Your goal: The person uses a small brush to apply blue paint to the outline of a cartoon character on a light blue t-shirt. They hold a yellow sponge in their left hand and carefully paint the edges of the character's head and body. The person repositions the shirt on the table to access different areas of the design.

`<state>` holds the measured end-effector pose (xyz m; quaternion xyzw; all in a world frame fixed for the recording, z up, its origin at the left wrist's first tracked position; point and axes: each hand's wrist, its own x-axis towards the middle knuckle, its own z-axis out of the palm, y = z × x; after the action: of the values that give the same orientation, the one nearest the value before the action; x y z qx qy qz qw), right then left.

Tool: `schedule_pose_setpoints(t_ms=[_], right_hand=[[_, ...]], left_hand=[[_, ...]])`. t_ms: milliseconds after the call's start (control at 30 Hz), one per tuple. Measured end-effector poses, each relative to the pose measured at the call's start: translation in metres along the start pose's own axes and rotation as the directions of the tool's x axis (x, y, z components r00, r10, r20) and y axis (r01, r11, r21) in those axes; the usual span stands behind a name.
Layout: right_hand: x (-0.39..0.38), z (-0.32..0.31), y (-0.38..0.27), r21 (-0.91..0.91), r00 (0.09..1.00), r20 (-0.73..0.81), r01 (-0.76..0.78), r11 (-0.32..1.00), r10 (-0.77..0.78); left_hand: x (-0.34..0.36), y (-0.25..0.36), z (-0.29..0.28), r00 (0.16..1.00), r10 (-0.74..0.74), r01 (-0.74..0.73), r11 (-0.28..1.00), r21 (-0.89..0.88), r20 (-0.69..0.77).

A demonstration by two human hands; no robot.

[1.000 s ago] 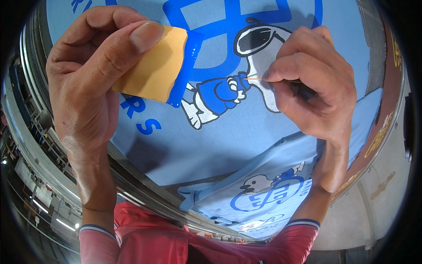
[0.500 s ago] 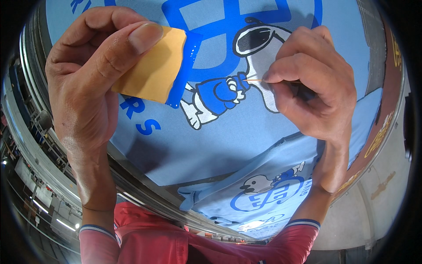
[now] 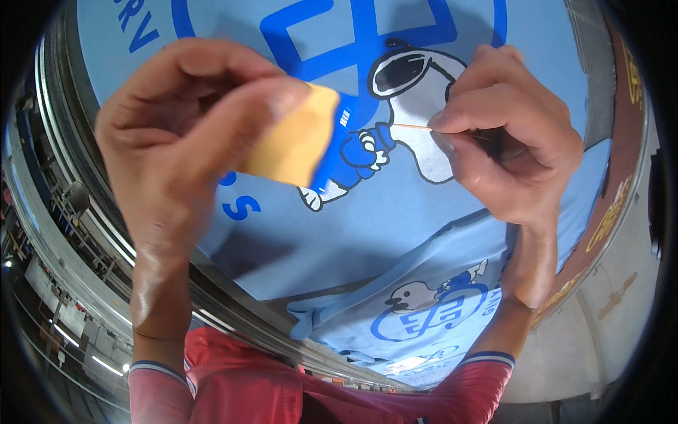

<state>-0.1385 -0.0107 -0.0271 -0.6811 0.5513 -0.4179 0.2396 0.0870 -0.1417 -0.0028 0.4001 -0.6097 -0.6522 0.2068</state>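
Observation:
A flat yellow piece with a blue edge (image 3: 296,138) is pinched between the thumb and fingers of my left hand (image 3: 176,134), which is slightly blurred. The piece hovers over the print and hides part of it. In my right hand (image 3: 512,134), thumb and fingertips hold a thin toothpick-like stick (image 3: 413,127). Its tip points left to the blue collar of a black, white and blue cartoon dog print (image 3: 374,145). Whether the tip touches the cloth I cannot tell. The print lies on a light blue fabric piece (image 3: 304,261), spread flat beneath both hands.
Nearer to me, another light blue printed fabric piece (image 3: 353,321) lies rumpled and overlaps the board's edge. Metal rails (image 3: 219,293) run along the left and front. A brown strip with yellow lettering (image 3: 609,219) borders the right side, beside a grey floor (image 3: 600,339).
My left hand has moved right with the yellow piece, bringing its blue edge closer to the stick. My right hand has barely shifted and still holds the stick at the collar.

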Motion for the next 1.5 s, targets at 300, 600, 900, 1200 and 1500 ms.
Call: schedule_pose_setpoints(t_ms=[300,600,900,1200,1500], right_hand=[[0.0000,-0.0004,-0.0018,0.010,1.000,-0.026,0.000,1.000,0.001],[0.0022,0.0005,-0.0024,-0.051,1.000,-0.002,0.006,0.999,-0.006],[0.0022,0.0008,-0.0014,-0.048,1.000,0.007,0.029,0.998,-0.028],[0.0005,-0.0038,0.0007,0.010,0.999,0.028,0.015,1.000,-0.015],[0.0002,-0.0001,-0.0006,-0.110,0.998,0.065,0.011,0.994,-0.004]], left_hand=[[-0.0043,-0.0029,0.0136,0.991,0.106,-0.117,0.983,0.144,0.076],[-0.0041,-0.0003,0.0154,0.995,0.073,-0.084,0.982,0.169,0.070],[-0.0042,0.0002,0.0143,0.996,0.066,-0.075,0.985,0.157,0.067],[-0.0031,-0.0007,0.0119,0.999,0.044,-0.047,0.990,0.136,0.027],[-0.0006,0.0009,0.0074,1.000,0.016,-0.015,0.994,0.110,-0.012]])
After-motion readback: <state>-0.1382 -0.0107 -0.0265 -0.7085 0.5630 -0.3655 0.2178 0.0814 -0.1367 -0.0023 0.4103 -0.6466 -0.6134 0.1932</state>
